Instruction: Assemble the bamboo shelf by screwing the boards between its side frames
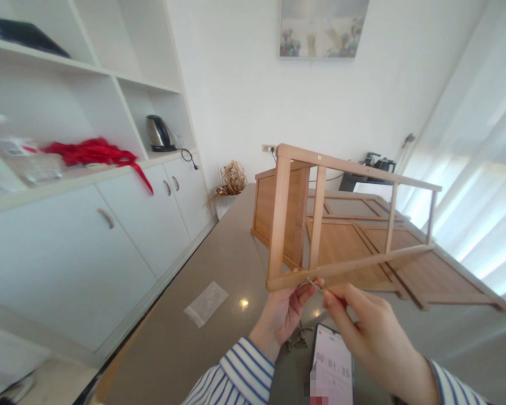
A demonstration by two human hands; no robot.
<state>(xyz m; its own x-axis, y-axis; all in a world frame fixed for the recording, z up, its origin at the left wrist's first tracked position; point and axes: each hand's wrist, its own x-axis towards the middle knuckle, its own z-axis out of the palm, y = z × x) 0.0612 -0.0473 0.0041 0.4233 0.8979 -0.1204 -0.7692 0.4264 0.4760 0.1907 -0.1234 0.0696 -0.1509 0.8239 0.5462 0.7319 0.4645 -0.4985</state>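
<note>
- Wooden frame (279,219): on its long side over the table (231,259), long axis ran from near-left corner to far right.
- Left hand (278,319): closed on the lower rail (349,266) beside that corner, so the nearer hand.
- Right hand (373,329): pinched a thin metal rod (314,284), slanted up-left to the rail. Rail lay ahead-left of it.
- Couldn't tell if rod tip was seated or just touching.
</note>
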